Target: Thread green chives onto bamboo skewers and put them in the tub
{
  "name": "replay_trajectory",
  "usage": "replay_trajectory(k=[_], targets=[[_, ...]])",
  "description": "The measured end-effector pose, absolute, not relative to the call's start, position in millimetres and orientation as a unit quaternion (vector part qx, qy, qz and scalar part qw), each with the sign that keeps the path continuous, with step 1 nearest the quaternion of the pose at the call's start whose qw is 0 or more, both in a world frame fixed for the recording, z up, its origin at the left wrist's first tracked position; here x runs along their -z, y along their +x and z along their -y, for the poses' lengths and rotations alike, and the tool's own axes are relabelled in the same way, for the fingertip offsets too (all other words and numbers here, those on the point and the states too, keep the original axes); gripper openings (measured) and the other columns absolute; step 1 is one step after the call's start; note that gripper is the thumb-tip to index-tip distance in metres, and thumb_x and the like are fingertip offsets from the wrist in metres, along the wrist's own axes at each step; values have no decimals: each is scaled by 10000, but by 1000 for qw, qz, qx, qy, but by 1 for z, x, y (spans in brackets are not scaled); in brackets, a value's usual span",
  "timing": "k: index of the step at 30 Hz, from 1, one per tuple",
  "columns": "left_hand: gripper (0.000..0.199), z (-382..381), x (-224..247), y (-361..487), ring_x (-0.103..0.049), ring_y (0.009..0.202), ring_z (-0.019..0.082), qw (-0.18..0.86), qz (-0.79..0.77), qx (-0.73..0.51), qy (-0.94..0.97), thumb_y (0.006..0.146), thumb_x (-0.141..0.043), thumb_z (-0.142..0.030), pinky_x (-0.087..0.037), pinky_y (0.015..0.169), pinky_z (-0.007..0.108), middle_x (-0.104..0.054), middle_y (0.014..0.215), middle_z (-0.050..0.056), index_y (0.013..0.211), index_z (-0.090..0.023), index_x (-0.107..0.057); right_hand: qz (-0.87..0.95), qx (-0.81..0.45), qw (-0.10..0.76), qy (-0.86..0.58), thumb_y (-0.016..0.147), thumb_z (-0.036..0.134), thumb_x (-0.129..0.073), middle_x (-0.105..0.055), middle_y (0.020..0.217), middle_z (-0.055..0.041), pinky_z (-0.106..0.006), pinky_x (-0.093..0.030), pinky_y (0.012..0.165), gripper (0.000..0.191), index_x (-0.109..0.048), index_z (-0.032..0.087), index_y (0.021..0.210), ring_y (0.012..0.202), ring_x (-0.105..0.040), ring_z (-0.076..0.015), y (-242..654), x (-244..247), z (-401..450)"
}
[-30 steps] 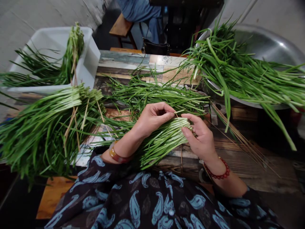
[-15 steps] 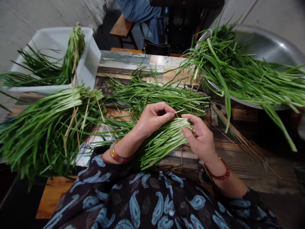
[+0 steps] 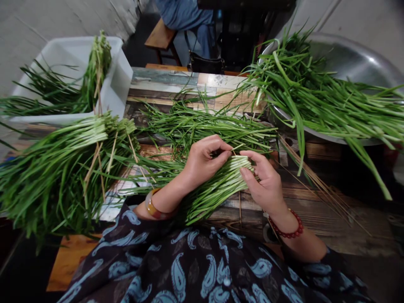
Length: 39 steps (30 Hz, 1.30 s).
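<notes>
My left hand (image 3: 208,156) pinches the pale end of a single chive stalk (image 3: 237,146). Thumb and forefinger are closed on it at the upper edge of a row of chives (image 3: 217,187). My right hand (image 3: 264,179) grips the white cut ends of that row from the right, thumb below and forefinger above. A thin bamboo skewer (image 3: 240,210) sticks out beneath the row toward me; its other end seems to show between my fingertips. Loose chives (image 3: 202,126) lie just beyond my hands.
Skewered chive bundles (image 3: 53,168) lie at left, beside a white plastic tub (image 3: 121,80) with more chives. On the right stands a metal basin (image 3: 356,50) heaped with chives. Bare bamboo skewers (image 3: 322,189) rest on the plank-patterned table (image 3: 303,210). Behind it sits a person (image 3: 189,17).
My left hand has shifted very slightly, its fingertips curling more around the chive end, and its wrist bangle has turned a little. My right hand stays nearly still.
</notes>
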<state>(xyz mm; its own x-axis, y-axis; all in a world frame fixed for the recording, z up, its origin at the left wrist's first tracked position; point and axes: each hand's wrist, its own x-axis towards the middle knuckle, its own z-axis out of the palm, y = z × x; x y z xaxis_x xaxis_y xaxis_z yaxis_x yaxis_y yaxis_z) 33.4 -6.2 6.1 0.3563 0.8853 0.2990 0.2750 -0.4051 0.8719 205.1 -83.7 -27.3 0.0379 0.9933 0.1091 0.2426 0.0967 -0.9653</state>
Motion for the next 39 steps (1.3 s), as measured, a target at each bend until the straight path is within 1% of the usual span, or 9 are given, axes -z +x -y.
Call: replay_trajectory(k=[5,9,13,18,23,29,34,36,39], targets=[[131,8,-6,34,-578,687,137,362,-405,-404,736,845,-627,-203,-431,675,262,-656,720,36,773,-157,-727,572,-389,475,-545,933,326,-590,-685,1153,-70,-322,-569,746,358,-580,243,1281,828,-671,-176,205,27,84],[200,5,-9,31,-595,718,137,470,-421,-366,684,874,-617,-280,-443,694,252,-687,767,48,813,-129,-733,574,-397,472,-539,935,325,-592,-688,1153,-72,-316,-574,750,356,-582,242,1281,858,-680,-179,206,25,83],[240,2,-11,29,-562,664,121,563,-406,-337,636,835,-667,-340,-430,642,232,-669,729,36,775,-115,-725,576,-395,479,-532,934,321,-597,-687,1163,-65,-312,-575,761,357,-584,248,1283,868,-684,-174,206,26,83],[194,-1,-12,27,-547,655,117,550,-393,-330,659,798,-693,-295,-423,646,233,-646,691,31,711,-125,-724,561,-423,472,-532,936,357,-589,-676,1205,-74,-335,-592,749,479,-517,251,1398,839,-684,-186,206,30,83],[208,-7,-12,22,-567,704,133,553,-345,-299,697,819,-671,-305,-438,683,247,-640,728,43,700,-140,-718,567,-419,465,-535,939,363,-585,-696,1123,-57,-338,-593,681,567,-443,279,1482,735,-659,-180,206,30,85],[291,-6,-14,18,-578,735,151,609,-331,-263,672,825,-673,-411,-455,682,254,-667,793,62,769,-128,-713,607,-391,438,-535,942,344,-577,-710,934,-20,-322,-567,598,531,-477,297,1462,603,-603,-156,210,27,84],[339,-1,-11,21,-542,640,115,642,-361,-269,620,802,-700,-457,-417,595,219,-655,730,34,847,-122,-727,598,-403,444,-531,948,346,-566,-717,1038,-36,-322,-586,641,485,-500,286,1425,641,-631,-147,211,27,82],[329,0,-10,23,-524,622,105,635,-370,-276,619,789,-715,-443,-407,578,213,-649,710,30,826,-116,-729,589,-410,450,-531,943,343,-575,-716,1041,-41,-317,-586,649,466,-514,279,1400,667,-644,-150,210,27,81],[319,-1,-9,23,-507,616,99,625,-378,-276,624,789,-711,-427,-392,562,207,-640,690,29,759,-110,-716,579,-419,464,-524,936,338,-583,-694,1128,-61,-307,-585,669,416,-538,259,1343,734,-665,-155,208,27,81]])
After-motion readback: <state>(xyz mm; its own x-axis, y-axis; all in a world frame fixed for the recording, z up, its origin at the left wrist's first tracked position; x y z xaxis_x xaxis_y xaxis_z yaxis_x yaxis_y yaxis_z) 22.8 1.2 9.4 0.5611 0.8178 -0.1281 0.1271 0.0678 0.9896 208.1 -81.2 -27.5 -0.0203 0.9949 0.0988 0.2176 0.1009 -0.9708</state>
